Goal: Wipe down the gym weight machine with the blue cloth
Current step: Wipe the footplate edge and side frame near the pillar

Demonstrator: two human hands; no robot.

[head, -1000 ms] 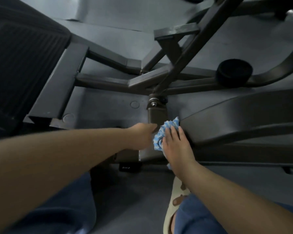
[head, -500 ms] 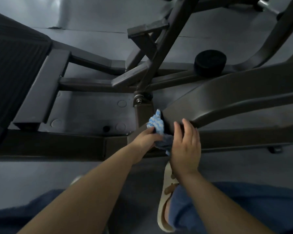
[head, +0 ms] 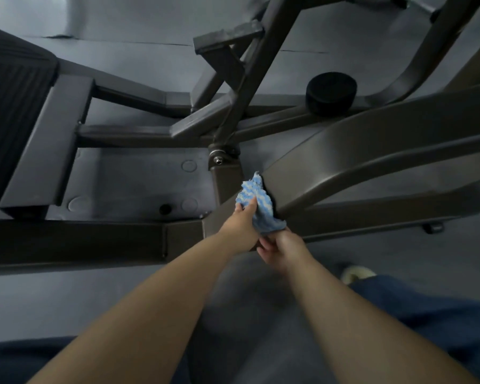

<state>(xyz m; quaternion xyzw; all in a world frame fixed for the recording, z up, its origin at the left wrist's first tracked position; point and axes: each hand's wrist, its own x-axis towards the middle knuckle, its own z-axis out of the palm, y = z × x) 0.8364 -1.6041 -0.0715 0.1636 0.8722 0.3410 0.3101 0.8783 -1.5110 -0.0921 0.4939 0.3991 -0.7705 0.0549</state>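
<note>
Wiping the joint where the curved arm [head: 372, 151] meets the base rail [head: 94, 239] is the step in hand, by my reading, and the head view is the only one there is.

In it, the cloth [head: 258, 206], blue with white stripes, is bunched against the low end of the curved arm, beside the short upright post [head: 225, 181] under the pivot bolt [head: 219, 159]. The left hand [head: 243, 225] has its grip closed on the cloth, thumb and fingers pinching its upper left fold. The right hand [head: 281, 246] sits just below, fingers curled round the cloth's bottom edge, so both hands hold it at once.

To do this well, I would let one hand take the cloth fully and spread it flatter; a tight wad touches only a small patch of metal. Push a fold into the dark seam between arm and post, where dust likely gathers, then draw it along the arm's top face in long overlapping strokes. The free hand could brace on the rail. Keep fingers out of the gap near the pivot, since the arm may swing. The black round pad [head: 330, 92] and the seat [head: 11, 106] on the left look untouched and probably come later.
</note>
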